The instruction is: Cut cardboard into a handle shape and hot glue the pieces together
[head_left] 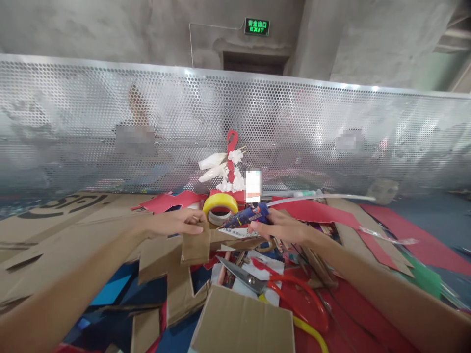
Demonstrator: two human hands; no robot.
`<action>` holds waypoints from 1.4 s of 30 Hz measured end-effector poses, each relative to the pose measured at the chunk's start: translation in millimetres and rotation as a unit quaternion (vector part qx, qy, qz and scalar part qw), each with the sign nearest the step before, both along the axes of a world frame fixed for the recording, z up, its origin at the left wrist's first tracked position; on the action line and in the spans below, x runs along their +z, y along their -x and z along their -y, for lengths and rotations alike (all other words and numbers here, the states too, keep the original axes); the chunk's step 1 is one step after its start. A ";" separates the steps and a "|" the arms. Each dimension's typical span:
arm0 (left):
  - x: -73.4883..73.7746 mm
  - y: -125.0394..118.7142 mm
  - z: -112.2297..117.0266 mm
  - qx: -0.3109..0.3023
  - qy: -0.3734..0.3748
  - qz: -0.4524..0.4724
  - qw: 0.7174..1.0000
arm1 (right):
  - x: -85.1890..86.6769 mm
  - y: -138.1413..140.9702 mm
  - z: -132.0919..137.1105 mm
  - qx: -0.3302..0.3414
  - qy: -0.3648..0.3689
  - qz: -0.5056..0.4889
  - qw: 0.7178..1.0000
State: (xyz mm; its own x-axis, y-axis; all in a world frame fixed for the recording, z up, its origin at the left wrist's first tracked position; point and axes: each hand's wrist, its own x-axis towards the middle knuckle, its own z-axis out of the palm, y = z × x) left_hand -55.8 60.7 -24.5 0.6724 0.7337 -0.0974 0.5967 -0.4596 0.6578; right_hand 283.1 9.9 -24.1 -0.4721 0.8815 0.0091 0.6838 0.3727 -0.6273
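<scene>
My right hand (281, 225) is wrapped round a dark blue hot glue gun (246, 215), its nozzle pointing left. A long translucent glue stick (312, 198) runs out of its back end. In my left hand (186, 221) is a small folded cardboard piece (196, 246), pinched at its upper edge. The nozzle tip lies close to this cardboard's right side; whether they touch I cannot tell. Behind the nozzle a roll of yellow tape (221, 202) stands on edge. Nearer me lie scissors with red handles (300, 294), blades open toward the left.
Cardboard sheets (121, 220) spread on the left, and a cardboard square (245, 323) lies in front. Red sheets (324, 213) are at the right. A red and white paper figure (231, 166) stands before a perforated metal panel (176, 117) along the back.
</scene>
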 end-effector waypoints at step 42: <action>-53.4 -18.2 2.0 0.006 0.189 0.089 0.978 | -7.1 13.7 11.0 -0.019 -0.191 0.161 0.968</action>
